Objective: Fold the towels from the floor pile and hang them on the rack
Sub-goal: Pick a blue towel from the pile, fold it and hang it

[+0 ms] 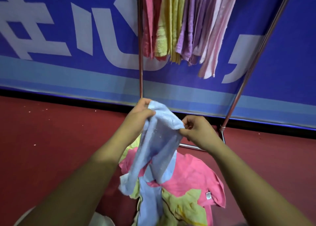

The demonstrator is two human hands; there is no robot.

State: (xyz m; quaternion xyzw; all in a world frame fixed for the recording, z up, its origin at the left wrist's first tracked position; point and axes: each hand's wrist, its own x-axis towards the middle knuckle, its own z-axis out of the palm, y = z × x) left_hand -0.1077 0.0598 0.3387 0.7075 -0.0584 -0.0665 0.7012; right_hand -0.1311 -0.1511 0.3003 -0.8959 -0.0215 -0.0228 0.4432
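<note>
Red floor (51, 140), blue banner behind. Our left hand (138, 114) and right hand (196, 130) pinch the blue towel's (159, 140) top edge above the pile (188, 183), likely finding corners before the rack (140, 55).

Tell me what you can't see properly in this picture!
Head view:
- Rack top bar and hanging towels' tops: cut off by the top edge.
- Floor pile: partly hidden behind the blue towel, cut by the bottom edge.
- White label on the pink towel: too small to read.
</note>
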